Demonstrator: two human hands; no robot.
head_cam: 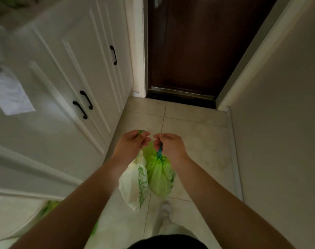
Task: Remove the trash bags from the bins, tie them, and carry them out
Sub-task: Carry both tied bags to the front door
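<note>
Both bags hang long-axis down, frame center. My left hand [130, 143] grips white bag [132, 184], right hand [168, 144] clenched on green bag [159, 175] tie; arms fwd.

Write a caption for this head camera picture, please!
Two hands carry a white bag and green bag toward the dark door.

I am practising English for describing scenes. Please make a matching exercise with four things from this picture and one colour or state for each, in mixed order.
Things:
1. green bag
2. white bag
3. door
4. cabinet handles

Descriptions:
A. dark brown, shut
B. hangs from the left hand
C. black
D. gathered at a blue tie, held by the right hand

Pairs: 1-D, 2-B, 3-A, 4-C
</note>
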